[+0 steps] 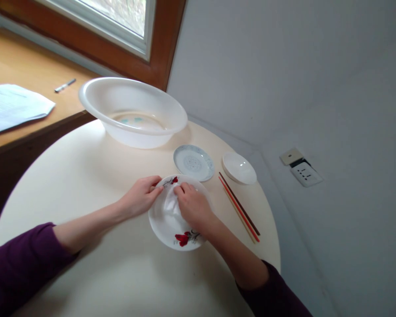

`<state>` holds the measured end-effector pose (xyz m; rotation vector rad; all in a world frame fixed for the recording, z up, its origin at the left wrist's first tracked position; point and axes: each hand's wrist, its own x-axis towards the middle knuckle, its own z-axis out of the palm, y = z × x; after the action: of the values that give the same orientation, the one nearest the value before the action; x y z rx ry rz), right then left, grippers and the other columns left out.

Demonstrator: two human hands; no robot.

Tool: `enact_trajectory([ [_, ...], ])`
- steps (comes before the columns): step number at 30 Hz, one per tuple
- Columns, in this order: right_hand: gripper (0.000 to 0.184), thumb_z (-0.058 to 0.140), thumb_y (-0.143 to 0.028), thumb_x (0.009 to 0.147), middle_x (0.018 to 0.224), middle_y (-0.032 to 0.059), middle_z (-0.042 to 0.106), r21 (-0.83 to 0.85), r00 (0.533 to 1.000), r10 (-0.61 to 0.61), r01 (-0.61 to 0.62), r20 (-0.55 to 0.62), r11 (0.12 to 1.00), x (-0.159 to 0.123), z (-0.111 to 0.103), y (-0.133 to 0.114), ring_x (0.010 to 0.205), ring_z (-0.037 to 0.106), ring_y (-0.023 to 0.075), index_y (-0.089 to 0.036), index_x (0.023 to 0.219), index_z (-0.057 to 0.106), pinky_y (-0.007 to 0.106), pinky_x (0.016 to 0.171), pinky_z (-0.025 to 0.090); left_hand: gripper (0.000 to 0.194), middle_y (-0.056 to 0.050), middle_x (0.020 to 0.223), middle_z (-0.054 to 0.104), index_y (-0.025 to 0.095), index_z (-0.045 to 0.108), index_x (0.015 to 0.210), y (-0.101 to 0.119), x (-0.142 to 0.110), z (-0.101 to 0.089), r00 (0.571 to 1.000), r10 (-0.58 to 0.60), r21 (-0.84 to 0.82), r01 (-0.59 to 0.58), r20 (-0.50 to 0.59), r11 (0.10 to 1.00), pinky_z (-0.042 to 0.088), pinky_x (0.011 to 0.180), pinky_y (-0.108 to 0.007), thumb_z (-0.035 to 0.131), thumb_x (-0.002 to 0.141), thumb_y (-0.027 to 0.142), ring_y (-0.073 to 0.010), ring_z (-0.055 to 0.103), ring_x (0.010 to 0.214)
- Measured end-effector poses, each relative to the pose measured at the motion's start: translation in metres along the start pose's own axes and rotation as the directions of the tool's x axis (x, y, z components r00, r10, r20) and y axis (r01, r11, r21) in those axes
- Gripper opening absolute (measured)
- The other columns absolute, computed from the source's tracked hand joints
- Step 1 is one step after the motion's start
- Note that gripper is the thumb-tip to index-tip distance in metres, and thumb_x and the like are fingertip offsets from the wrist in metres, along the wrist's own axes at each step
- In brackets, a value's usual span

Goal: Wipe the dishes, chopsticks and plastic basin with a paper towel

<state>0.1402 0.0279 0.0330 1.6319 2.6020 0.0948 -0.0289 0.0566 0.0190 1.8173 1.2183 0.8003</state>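
A round cream-white bench (pixel 69 167) carries a wide translucent white plastic basin (pixel 138 140), a round pale-blue patterned plate (pixel 193 163), a glossy white bowl (pixel 239 168) and slim brown, red and beige chopsticks (pixel 239 209).

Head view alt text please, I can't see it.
The left hand grips a round white red-flowered plate by its rim; the right hand holds apparently white cloth against it. Nearby: large white plastic basin, blue-patterned plate, white bowl, dark, red and tan sticks.
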Motion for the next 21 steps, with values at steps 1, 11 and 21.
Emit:
enact_trajectory([
  [1, 0.022, 0.04, -0.007, 0.085, 0.1, 0.0122, 0.059, -0.05, 0.999, 0.041, -0.041, 0.013, 0.998, -0.002, -0.002, 0.0, 0.088, 0.055, 0.0237, -0.016, 0.099, 0.055, 0.031, 0.068, 0.045, 0.026, -0.001, 0.067, 0.061, 0.02, 0.053, 0.067, 0.0, 0.0, 0.0, 1.0, -0.002, -0.003, 0.002, 0.004, 1.0, 0.041, 0.061, -0.028, 0.042, 0.077, 0.041, -0.0188, 0.055, 0.067],
  [11, 0.017, 0.049, -0.01, 0.077, 0.092, 0.0138, 0.064, -0.091, 0.942, 0.069, -0.041, 0.328, 0.995, -0.033, -0.032, 0.005, 0.089, 0.057, 0.0257, -0.011, 0.089, 0.061, 0.033, 0.07, 0.041, 0.029, -0.01, 0.101, 0.062, 0.017, 0.062, 0.086, 0.0, 0.002, -0.001, 0.997, 0.07, 0.018, -0.07, -0.012, 0.997, 0.043, 0.085, -0.035, 0.04, 0.079, 0.033, -0.023, 0.058, 0.094],
  [21, 0.016, 0.041, -0.01, 0.084, 0.087, 0.0054, 0.06, 0.548, 0.945, -0.214, 0.045, 0.248, 0.835, -0.052, -0.05, -0.018, 0.078, 0.052, 0.0148, -0.014, 0.093, 0.053, 0.026, 0.071, 0.041, 0.028, -0.01, 0.101, 0.059, 0.016, 0.063, 0.083, -0.003, 0.001, 0.001, 0.995, 0.078, -0.016, -0.079, -0.062, 0.997, 0.041, 0.09, -0.036, 0.041, 0.08, 0.032, -0.0224, 0.057, 0.095],
])
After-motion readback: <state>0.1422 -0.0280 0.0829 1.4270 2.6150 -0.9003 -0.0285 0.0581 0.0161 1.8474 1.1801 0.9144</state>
